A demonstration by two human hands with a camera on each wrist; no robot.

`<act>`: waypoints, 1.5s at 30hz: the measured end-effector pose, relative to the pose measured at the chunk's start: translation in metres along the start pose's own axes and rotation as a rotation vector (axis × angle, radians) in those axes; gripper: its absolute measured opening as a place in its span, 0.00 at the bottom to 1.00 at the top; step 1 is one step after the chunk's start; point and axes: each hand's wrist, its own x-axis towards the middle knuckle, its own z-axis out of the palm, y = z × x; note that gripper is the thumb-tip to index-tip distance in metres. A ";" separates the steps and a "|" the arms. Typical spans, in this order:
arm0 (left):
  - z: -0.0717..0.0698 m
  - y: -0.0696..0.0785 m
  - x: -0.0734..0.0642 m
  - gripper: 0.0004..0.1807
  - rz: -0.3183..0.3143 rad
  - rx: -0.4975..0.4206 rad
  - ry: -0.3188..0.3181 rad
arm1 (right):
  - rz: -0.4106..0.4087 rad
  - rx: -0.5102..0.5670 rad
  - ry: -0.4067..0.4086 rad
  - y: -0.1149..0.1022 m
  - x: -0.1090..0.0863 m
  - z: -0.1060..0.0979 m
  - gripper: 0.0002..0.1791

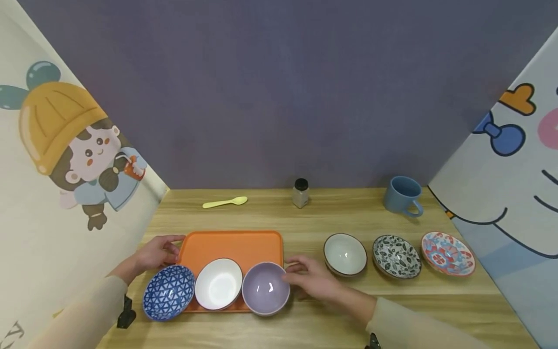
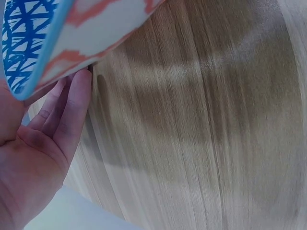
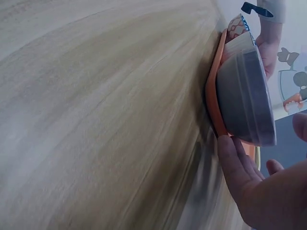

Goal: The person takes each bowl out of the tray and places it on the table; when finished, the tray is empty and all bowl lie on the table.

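An orange tray [image 1: 231,245] lies on the wooden table. On its front part stand a blue-and-white patterned bowl [image 1: 169,292], a white bowl [image 1: 219,284] and a purple bowl [image 1: 266,289]; the patterned one overhangs the left side. My left hand [image 1: 158,253] is at the tray's left edge, fingers extended; in the left wrist view its fingertips [image 2: 82,81] are partly hidden behind the patterned bowl. On the other side, my right hand [image 1: 316,280] is beside the purple bowl. In the right wrist view its straight fingers [image 3: 229,153] touch the tray's edge.
Right of the tray stand a plain white bowl [image 1: 345,254], a black-and-white leaf-patterned bowl [image 1: 396,257] and a red-and-blue patterned dish [image 1: 448,253]. Farther back are a yellow spoon [image 1: 224,202], a black-capped jar [image 1: 300,194] and a blue mug [image 1: 402,195]. Walls enclose the table's back and sides.
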 end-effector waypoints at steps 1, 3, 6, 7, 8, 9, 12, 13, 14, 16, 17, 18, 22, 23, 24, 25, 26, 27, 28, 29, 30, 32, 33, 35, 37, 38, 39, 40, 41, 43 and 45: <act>0.000 0.000 0.000 0.38 0.006 0.005 -0.004 | 0.008 0.006 0.003 0.001 0.001 0.001 0.35; 0.001 0.000 0.001 0.38 0.007 0.007 -0.006 | 0.020 0.000 0.006 0.001 0.002 0.004 0.35; 0.002 0.000 0.003 0.38 0.003 0.004 -0.004 | 0.044 0.005 0.000 0.003 0.003 0.007 0.35; 0.002 0.000 0.003 0.38 0.010 0.008 -0.006 | 0.051 0.009 -0.003 0.003 0.003 0.007 0.34; 0.002 0.000 0.003 0.38 0.009 0.007 -0.005 | 0.056 0.014 -0.004 0.004 0.003 0.008 0.34; 0.002 0.000 0.003 0.38 0.010 0.008 -0.005 | 0.060 0.020 -0.003 0.005 0.004 0.008 0.34; 0.001 0.000 0.003 0.38 0.005 0.008 -0.002 | 0.070 0.038 -0.004 0.008 0.005 0.008 0.33; 0.001 -0.001 0.004 0.38 0.001 0.007 -0.001 | 0.076 0.044 -0.007 0.009 0.005 0.008 0.32; 0.001 -0.001 0.004 0.38 -0.002 0.007 0.001 | 0.080 0.050 -0.009 0.010 0.005 0.008 0.31; 0.000 -0.002 0.004 0.38 -0.005 0.007 0.001 | 0.091 0.058 -0.013 0.012 0.005 0.008 0.30; 0.000 -0.002 0.004 0.38 -0.010 0.006 0.004 | 0.098 0.063 -0.015 0.013 0.005 0.008 0.29; 0.000 -0.002 0.004 0.38 -0.008 0.007 0.001 | 0.102 0.064 -0.016 0.013 0.005 0.008 0.29; 0.001 -0.002 0.004 0.38 0.000 0.012 -0.001 | 0.120 0.074 -0.025 0.013 0.005 0.009 0.26; 0.001 -0.002 0.004 0.38 -0.009 0.007 0.004 | 0.125 0.080 -0.029 0.013 0.005 0.009 0.25; 0.001 -0.002 0.004 0.38 -0.008 0.007 0.002 | 0.129 0.086 -0.033 0.013 0.006 0.010 0.24; 0.001 -0.002 0.004 0.37 -0.011 0.005 0.002 | 0.133 0.092 -0.038 0.013 0.006 0.010 0.24; 0.001 -0.002 0.004 0.37 -0.006 0.008 -0.001 | 0.134 0.097 -0.041 0.012 0.006 0.010 0.23; 0.001 -0.002 0.004 0.37 -0.004 0.006 -0.002 | 0.138 0.102 -0.043 0.012 0.006 0.011 0.23; 0.001 -0.002 0.004 0.37 0.000 0.005 -0.004 | 0.140 0.106 -0.044 0.012 0.006 0.011 0.22; 0.000 -0.002 0.004 0.37 0.003 0.004 -0.004 | 0.140 0.107 -0.044 0.012 0.006 0.011 0.22; 0.000 -0.003 0.004 0.37 0.009 0.007 -0.007 | 0.140 0.108 -0.043 0.012 0.006 0.011 0.22; 0.000 -0.003 0.004 0.37 0.009 0.005 -0.006 | 0.140 0.109 -0.043 0.012 0.006 0.011 0.21; 0.000 -0.003 0.004 0.37 0.011 0.006 -0.005 | 0.140 0.112 -0.043 0.012 0.006 0.011 0.21; 0.000 -0.003 0.004 0.37 0.011 0.008 -0.005 | 0.139 0.120 -0.044 0.012 0.006 0.011 0.22; 0.000 -0.003 0.003 0.37 0.012 0.009 -0.006 | 0.139 0.133 -0.046 0.012 0.006 0.011 0.22; 0.000 -0.003 0.003 0.38 0.020 0.013 -0.009 | 0.139 0.139 -0.046 0.012 0.006 0.010 0.23; 0.000 -0.003 0.003 0.38 0.016 0.010 -0.007 | 0.138 0.144 -0.044 0.011 0.006 0.010 0.23; 0.001 -0.003 0.003 0.38 0.013 0.007 -0.005 | 0.137 0.148 -0.043 0.011 0.006 0.010 0.24; 0.001 -0.003 0.003 0.38 0.015 0.007 -0.006 | 0.137 0.151 -0.041 0.010 0.005 0.009 0.24; 0.001 -0.003 0.003 0.38 0.016 0.007 -0.006 | 0.139 0.156 -0.041 0.009 0.005 0.008 0.25; 0.001 -0.004 0.003 0.37 0.011 0.004 -0.002 | 0.143 0.162 -0.042 0.007 0.004 0.006 0.25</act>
